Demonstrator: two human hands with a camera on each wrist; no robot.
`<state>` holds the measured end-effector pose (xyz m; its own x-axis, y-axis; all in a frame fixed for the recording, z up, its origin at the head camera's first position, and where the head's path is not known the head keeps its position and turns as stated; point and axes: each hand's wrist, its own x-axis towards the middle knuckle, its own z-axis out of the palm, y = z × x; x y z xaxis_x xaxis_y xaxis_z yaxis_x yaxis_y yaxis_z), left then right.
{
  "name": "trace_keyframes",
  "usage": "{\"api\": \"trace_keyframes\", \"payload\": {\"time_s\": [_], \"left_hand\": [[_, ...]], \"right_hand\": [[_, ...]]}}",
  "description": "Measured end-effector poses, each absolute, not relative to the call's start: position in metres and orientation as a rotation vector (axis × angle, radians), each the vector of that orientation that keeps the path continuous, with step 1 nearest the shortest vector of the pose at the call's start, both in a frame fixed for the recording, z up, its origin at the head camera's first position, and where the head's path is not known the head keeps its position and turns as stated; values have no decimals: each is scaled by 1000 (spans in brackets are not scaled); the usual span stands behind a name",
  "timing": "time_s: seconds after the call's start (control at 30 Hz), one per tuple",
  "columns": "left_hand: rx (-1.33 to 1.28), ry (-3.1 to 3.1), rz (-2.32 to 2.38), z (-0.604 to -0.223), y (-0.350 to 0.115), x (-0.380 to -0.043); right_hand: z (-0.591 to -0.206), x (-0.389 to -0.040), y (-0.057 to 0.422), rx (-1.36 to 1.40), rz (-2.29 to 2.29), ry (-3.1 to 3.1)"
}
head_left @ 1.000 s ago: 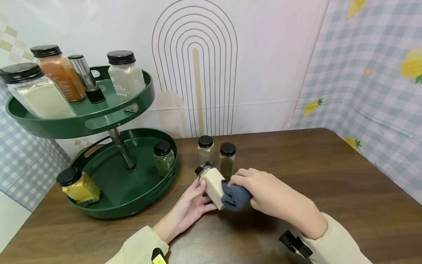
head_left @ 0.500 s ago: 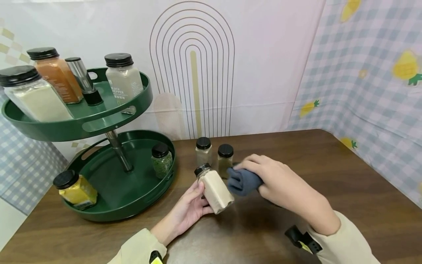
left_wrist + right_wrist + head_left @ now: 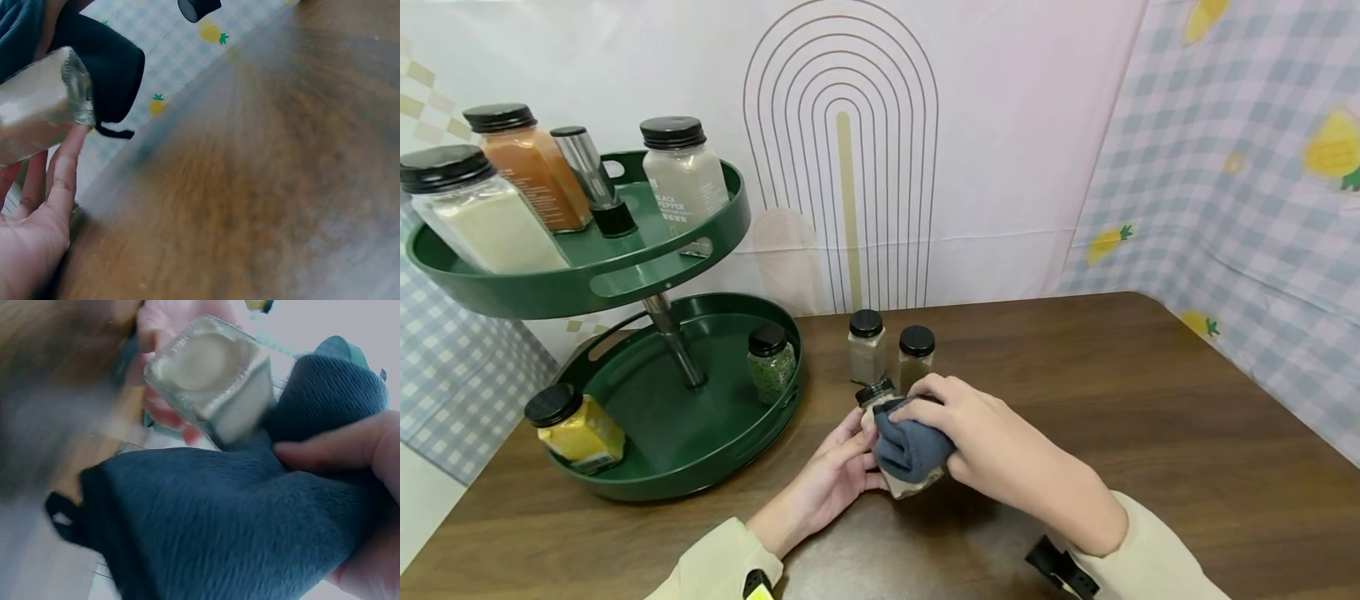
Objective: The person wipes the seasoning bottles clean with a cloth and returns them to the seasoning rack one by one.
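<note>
My left hand [image 3: 827,479] grips a tilted spice jar [image 3: 901,487] with a black lid and pale cream contents, low over the brown table. In the right wrist view the square glass base of the jar [image 3: 206,362] faces the camera. A bunched dark blue-grey cloth [image 3: 910,446] is pinched in my right hand [image 3: 981,429] and covers much of the jar's side in the head view. A hanging loop shows at the corner of the cloth [image 3: 187,512]. The fingers of my left hand [image 3: 47,206] support the jar near its base.
Two small black-lidded jars, one pale [image 3: 867,354] and one brownish [image 3: 916,354], stand just behind my hands. To the left is a green two-tier stand [image 3: 681,462]. Its lower tray bears a green herb jar [image 3: 771,371] and a tilted yellow jar [image 3: 587,433]; larger jars occupy the top.
The cloth first lay at the jar's lower right side, then lifted away to the right with my right hand. Now it is back on the jar, covering its front.
</note>
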<state>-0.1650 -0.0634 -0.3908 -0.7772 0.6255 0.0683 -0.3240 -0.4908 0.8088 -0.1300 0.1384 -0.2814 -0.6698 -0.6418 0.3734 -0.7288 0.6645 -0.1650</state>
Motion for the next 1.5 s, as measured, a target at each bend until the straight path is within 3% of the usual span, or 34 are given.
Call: {"api": "trace_keyframes", "payload": {"time_s": [0.33, 0.67, 1.03, 1.5], "left_hand": [[344, 1110, 2275, -389, -64, -166], [485, 986, 2231, -392, -66, -165], [529, 942, 2256, -392, -65, -166], [162, 808, 2420, -386, -67, -169]], "right_hand": [[-262, -121, 155, 1339, 337, -2821], [-267, -137, 161, 1008, 587, -2635], [-285, -141, 144, 1119, 669, -2591], [-271, -135, 164, 1352, 589, -2873]]}}
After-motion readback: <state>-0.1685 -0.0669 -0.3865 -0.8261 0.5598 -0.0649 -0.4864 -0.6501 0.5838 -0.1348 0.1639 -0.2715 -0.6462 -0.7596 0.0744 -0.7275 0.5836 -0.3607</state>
